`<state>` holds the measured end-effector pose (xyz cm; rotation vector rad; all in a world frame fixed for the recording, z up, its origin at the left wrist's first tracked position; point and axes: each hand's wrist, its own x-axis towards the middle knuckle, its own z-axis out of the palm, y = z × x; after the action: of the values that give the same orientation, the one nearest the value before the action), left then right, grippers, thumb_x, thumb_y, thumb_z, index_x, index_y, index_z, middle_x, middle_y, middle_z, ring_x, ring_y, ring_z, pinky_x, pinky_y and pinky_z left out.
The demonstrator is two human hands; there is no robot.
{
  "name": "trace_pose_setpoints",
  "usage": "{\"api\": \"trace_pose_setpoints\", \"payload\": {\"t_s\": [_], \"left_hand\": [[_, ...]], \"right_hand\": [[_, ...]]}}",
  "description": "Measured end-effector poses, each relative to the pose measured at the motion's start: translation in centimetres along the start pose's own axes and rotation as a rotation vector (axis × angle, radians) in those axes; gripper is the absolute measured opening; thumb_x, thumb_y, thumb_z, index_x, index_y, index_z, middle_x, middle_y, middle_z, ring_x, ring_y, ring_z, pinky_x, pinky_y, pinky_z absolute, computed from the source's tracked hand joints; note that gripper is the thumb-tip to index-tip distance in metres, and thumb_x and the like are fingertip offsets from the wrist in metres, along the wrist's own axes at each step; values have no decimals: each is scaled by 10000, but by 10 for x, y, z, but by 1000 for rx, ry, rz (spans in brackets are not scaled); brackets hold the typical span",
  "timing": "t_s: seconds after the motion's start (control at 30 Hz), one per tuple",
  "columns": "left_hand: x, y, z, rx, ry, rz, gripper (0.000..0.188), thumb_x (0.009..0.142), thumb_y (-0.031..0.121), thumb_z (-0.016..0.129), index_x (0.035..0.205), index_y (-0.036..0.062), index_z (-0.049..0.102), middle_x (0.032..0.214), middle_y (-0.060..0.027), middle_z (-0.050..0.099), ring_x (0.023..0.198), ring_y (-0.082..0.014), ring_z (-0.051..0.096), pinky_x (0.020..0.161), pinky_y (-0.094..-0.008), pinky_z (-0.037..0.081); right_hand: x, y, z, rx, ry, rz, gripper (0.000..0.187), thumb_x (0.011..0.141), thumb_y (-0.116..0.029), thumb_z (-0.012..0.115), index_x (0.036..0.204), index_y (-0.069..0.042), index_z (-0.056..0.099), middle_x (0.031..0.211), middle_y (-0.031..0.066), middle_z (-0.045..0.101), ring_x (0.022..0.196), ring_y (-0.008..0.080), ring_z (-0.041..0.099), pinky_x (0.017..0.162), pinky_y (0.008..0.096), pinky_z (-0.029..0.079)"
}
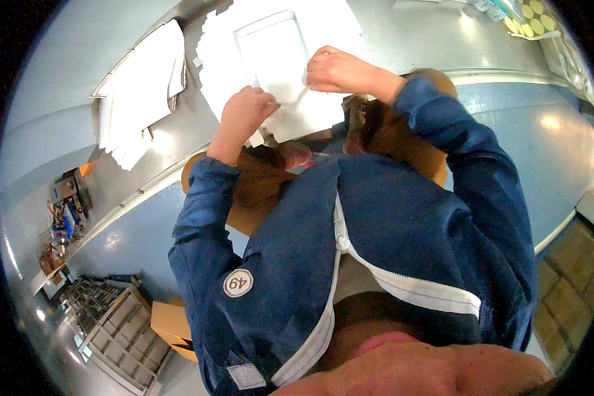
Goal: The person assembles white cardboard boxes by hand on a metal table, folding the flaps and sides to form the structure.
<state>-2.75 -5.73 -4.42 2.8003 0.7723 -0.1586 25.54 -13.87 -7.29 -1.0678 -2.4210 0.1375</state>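
Note:
A pile of white card or paper pieces (216, 41) with notched edges lies on the metal table in front of me. On top of it rests a thin see-through rectangular sheet (270, 45) with bluish-grey edges; whether it is a bag or a film I cannot tell. My left hand (245, 117) is closed at the sheet's near left end, thumb and fingers pinched together. At the sheet's right edge, my right hand (340, 70) is closed too, its fingers curled in. A pale fold shows between the two hands. The fingertips partly hide what they pinch.
Another stack of white sheets (137, 89) lies to the left on the metal table (416, 36). At the far right are a package with yellow-green round shapes (533, 18) and clear plastic. Lower left stand a grey drawer rack (115, 343) and a cardboard box (171, 325).

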Motion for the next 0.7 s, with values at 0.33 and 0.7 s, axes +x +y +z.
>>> {"api": "trace_pose_setpoints", "payload": {"t_s": [0.33, 0.7], "left_hand": [[27, 10, 26, 57, 234, -329, 361, 1009, 379, 560, 865, 79, 702, 811, -126, 721, 764, -346, 699, 681, -464, 547], [14, 10, 36, -195, 503, -284, 324, 1008, 373, 597, 904, 81, 693, 799, -113, 690, 765, -339, 675, 676, -452, 524]], "right_hand": [[24, -22, 34, -219, 121, 469, 137, 923, -226, 650, 874, -102, 681, 806, 63, 667, 875, 260, 647, 949, 436, 432], [24, -23, 38, -219, 171, 365, 106, 906, -206, 677, 888, -102, 671, 838, 35, 669, 909, 228, 631, 972, 440, 417]]}}
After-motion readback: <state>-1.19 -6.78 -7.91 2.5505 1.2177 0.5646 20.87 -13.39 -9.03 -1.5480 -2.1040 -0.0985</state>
